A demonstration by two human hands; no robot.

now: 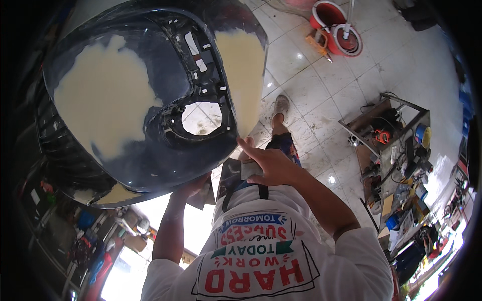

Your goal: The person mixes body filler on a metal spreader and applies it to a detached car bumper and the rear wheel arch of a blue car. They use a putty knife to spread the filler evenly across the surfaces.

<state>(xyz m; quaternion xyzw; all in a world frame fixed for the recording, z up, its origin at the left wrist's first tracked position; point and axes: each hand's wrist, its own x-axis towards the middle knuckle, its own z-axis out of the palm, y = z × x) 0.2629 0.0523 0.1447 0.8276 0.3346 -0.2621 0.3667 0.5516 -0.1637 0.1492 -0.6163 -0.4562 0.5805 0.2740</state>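
A dark car bumper cover [173,173] with pale filler patches [108,95] spans the upper left. At its near right corner, my right hand [273,166] has the index finger stretched to the edge. A small grey folded piece, seemingly sandpaper [248,169], is gripped between its thumb and other fingers. My left hand [193,186] is at the near lower edge, its fingers mostly hidden by the bumper. A flat grey sheet [203,196] sticks out beside that hand and appears held in it. A round-cornered opening in the bumper shows floor tiles through it.
Red buckets [346,40] stand on the tiled floor [311,85] at the upper right. To the right is a metal-framed cart [386,125] loaded with tools and cables. Cluttered shelves [85,236] line the lower left. My foot [282,104] is right of the bumper.
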